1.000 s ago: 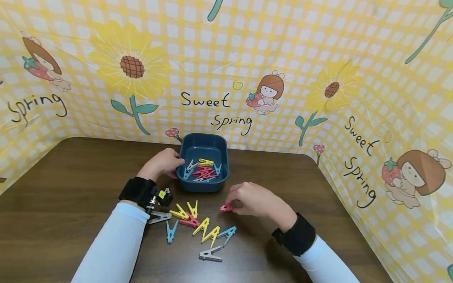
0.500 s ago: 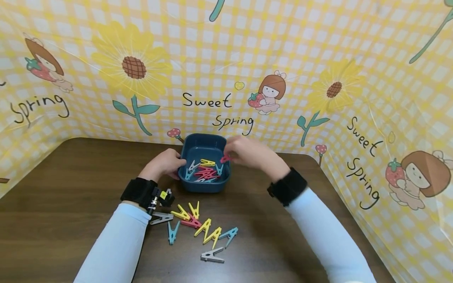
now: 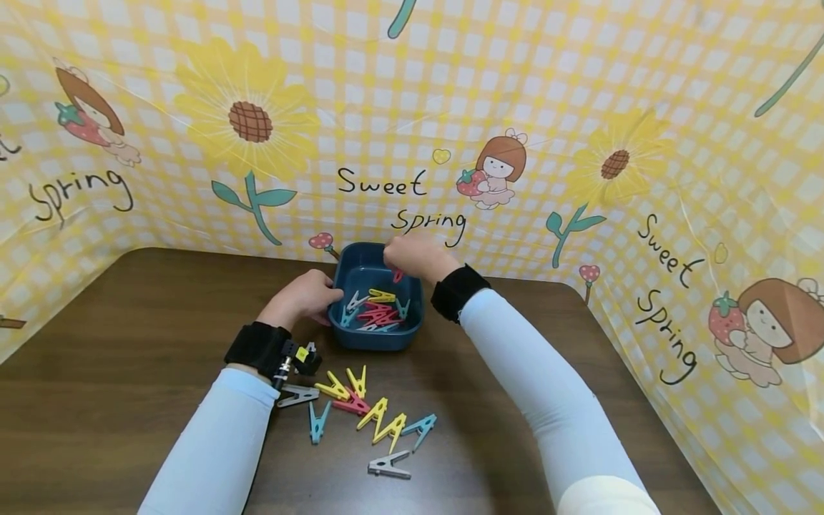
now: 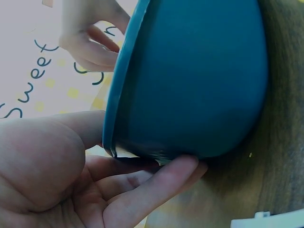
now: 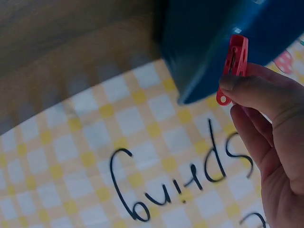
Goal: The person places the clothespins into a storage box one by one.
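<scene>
A dark blue plastic bin point(image 3: 380, 338) stands at the back of the table, with several pink, yellow, blue and white clothespins lying in it. My left hand point(image 3: 305, 297) grips the bin's left side, the thumb over the rim and the fingers against the outer wall, as the left wrist view point(image 4: 137, 185) shows. Over the bin's far right corner, my right hand point(image 3: 418, 256) pinches a pink clothespin point(image 5: 232, 66) between thumb and fingers. In the head view that hand covers part of the rim and most of the clothespin.
In front of the bin, several loose clothespins lie spread on the brown table point(image 3: 489, 400): a pink one point(image 3: 352, 403), yellow ones point(image 3: 390, 428), blue ones point(image 3: 317, 422) and grey ones point(image 3: 389, 465). A yellow checked cloth point(image 3: 386, 107) rises behind the table.
My right hand has lifted the pink clothespin from the table, carried it up past the bin's right side and on to the left over its far corner. The left hand stays on the rim.
</scene>
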Motion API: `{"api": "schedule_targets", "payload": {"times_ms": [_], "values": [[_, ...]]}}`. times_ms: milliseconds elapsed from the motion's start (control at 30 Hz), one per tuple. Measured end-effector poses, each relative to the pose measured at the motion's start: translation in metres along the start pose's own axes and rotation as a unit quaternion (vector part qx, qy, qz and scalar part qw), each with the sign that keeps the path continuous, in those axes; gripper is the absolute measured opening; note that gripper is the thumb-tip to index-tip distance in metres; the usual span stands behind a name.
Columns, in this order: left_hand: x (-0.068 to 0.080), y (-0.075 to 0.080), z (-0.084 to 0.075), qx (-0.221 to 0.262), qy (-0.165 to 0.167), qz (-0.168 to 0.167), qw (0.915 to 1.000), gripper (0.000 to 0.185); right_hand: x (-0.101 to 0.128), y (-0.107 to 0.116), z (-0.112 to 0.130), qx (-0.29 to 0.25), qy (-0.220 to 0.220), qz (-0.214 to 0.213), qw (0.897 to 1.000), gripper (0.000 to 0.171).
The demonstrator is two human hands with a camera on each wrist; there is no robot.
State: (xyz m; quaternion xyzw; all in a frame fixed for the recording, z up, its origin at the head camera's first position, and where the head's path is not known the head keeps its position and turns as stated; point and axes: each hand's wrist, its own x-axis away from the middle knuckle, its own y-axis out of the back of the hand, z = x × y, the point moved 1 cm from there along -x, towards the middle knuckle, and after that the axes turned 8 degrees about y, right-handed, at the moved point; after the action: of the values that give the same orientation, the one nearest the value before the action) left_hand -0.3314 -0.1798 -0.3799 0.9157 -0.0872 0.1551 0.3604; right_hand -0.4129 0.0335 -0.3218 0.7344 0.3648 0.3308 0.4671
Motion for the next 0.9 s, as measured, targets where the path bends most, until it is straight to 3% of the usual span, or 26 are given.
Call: {"api": "schedule_targets", "payload": {"times_ms": [133,267,600,900], "values": [[0.001,-0.001,0.001,-0.003,0.001,-0.004,1.0,0.039,-0.006,-0.011,0.0,-0.024,0.001,0.035,0.999,0.017],[0.002,-0.001,0.001,-0.001,0.006,-0.006,1.0,0.038,-0.007,-0.02,0.0,-0.041,0.004,0.043,0.998,0.01],[0.001,-0.001,-0.001,-0.011,-0.007,-0.005,0.9999,0.039,-0.006,-0.027,0.008,-0.086,0.022,0.056,0.994,0.018],[0.002,0.0,-0.001,-0.004,-0.002,-0.002,1.0,0.041,0.002,-0.016,0.011,-0.095,0.031,0.054,0.994,0.02]]}}
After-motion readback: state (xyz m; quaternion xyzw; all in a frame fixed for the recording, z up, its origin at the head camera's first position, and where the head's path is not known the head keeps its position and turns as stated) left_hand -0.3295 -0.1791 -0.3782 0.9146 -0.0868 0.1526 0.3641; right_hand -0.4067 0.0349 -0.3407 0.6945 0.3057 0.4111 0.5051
